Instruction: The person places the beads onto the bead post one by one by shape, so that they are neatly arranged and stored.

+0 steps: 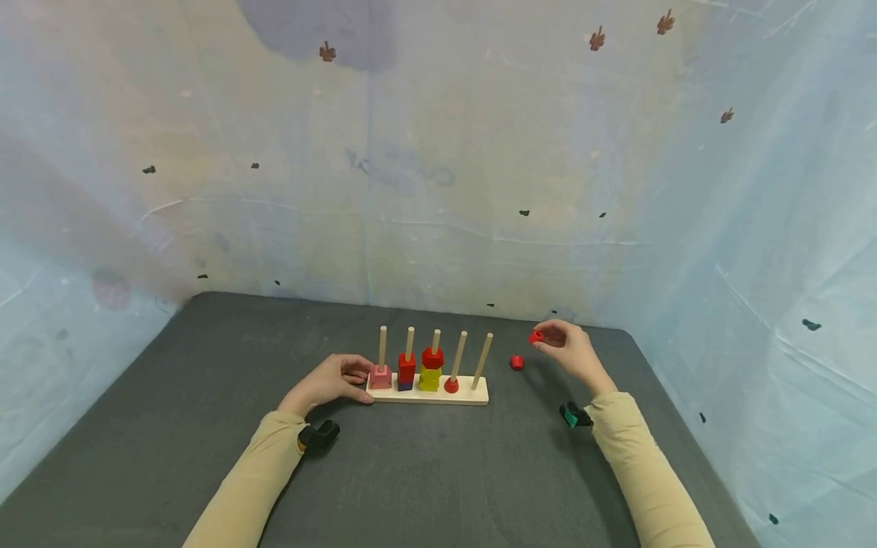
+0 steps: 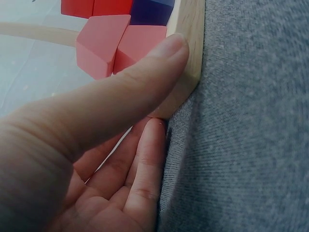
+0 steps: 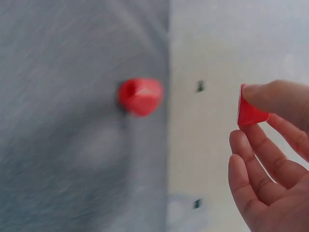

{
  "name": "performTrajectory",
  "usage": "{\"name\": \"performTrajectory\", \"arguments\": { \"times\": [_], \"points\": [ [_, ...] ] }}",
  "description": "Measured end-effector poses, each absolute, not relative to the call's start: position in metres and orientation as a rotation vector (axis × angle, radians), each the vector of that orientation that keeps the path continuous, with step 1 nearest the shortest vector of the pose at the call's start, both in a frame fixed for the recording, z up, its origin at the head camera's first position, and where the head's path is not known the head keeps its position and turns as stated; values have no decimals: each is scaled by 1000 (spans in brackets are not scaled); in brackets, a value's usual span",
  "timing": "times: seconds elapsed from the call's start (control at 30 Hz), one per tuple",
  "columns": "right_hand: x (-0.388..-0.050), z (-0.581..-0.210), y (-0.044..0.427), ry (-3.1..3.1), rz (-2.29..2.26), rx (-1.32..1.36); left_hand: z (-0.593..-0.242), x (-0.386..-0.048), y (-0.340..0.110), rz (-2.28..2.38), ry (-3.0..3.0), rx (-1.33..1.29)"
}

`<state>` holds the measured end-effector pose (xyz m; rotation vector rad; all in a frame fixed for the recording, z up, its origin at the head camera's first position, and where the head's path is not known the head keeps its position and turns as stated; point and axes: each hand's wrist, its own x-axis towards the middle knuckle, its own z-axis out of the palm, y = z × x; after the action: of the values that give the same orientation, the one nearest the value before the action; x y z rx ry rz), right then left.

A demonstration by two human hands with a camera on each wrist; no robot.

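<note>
A wooden peg stand (image 1: 428,396) with several upright pegs stands on the dark table. Its left end is held by my left hand (image 1: 336,380), and the left wrist view shows the thumb (image 2: 145,72) on the base's front edge. Pink blocks (image 1: 380,378) sit on the leftmost peg; then come a red-over-blue stack (image 1: 406,371), a red block over yellow ones (image 1: 431,369), and one red bead (image 1: 451,385). The rightmost peg is bare. Right of the stand, my right hand (image 1: 572,354) pinches a small red bead (image 3: 251,111) above the table.
Another red bead (image 1: 517,363) lies on the table (image 1: 411,472) between the stand and my right hand. A pale patterned sheet (image 1: 438,152) hangs behind the table and along its sides. Dark straps (image 1: 318,437) sit at both wrists.
</note>
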<state>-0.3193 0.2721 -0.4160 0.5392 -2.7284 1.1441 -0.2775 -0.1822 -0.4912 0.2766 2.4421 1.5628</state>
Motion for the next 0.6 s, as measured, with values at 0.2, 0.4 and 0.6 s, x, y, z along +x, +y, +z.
{"name": "performTrajectory", "arguments": {
  "times": [0.2,0.4,0.6],
  "points": [
    [-303,-375,250,-2629,1197,631,-489,-278,-183,1570,2432,266],
    [-280,-335,221,-2548,1251,732,-489,-277,-183,1561,2437,249],
    [-271,-322,195,-2487,1275,856,-488,-276,-182,1553,2440,246]
  ]
}}
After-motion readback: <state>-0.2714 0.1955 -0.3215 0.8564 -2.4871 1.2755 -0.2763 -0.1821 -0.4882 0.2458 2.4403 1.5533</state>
